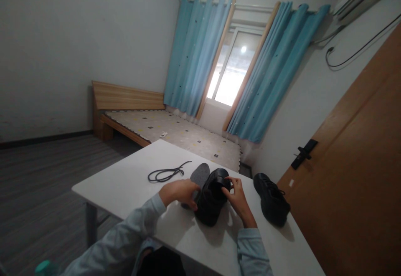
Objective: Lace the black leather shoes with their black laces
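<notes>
A black shoe (210,203) with no lace lies on the white table (131,184) in front of me. My left hand (179,192) grips its left side near the opening. My right hand (237,196) pinches the shoe's tongue or upper rim at the far end. A grey insole (200,173) lies flat just behind the shoe, partly hidden by it and by my left hand. A loose black shoelace (167,173) lies coiled on the table to the left of the insole. A second black shoe (272,201), laced, rests to the right, apart from my hands.
The table's right edge runs close to a wooden door (360,175) with a black handle (302,153). Beyond the table stands a wooden bed (163,127) under a window with blue curtains (200,54). Grey floor lies to the left.
</notes>
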A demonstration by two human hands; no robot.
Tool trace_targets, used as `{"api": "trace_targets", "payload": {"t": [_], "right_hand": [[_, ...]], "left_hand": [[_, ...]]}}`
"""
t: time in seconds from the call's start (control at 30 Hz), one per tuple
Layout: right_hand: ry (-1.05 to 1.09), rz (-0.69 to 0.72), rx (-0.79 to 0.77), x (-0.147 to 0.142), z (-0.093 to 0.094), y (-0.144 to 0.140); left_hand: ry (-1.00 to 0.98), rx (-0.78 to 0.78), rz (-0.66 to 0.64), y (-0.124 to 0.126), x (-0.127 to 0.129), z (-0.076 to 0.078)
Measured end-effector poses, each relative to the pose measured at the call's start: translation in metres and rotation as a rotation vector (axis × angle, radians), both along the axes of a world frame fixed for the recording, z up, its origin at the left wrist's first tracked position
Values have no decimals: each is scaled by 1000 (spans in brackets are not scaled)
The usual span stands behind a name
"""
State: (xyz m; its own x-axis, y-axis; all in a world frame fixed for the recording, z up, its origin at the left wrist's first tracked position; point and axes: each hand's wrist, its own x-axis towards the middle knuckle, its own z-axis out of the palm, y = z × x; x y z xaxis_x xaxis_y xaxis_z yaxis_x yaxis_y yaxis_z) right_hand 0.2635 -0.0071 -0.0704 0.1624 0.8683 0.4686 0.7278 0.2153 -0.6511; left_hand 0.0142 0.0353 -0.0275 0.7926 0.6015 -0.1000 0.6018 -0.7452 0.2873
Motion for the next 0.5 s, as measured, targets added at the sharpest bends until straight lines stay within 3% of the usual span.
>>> {"api": "trace_targets", "payload": {"t": [0.07, 0.17, 0.33, 0.5], "right_hand": [[12, 7, -7, -1, 1, 0], [26, 33, -3, -4, 4, 0], [-6, 46, 55, -7, 8, -1], [1, 53, 81, -7, 10, -1]], "left_hand": [[0, -24, -6, 12, 1, 11], [-31, 32, 76, 35, 9, 16], [6, 98, 313, 73, 21, 1], [75, 80, 466, 87, 25, -19]]}}
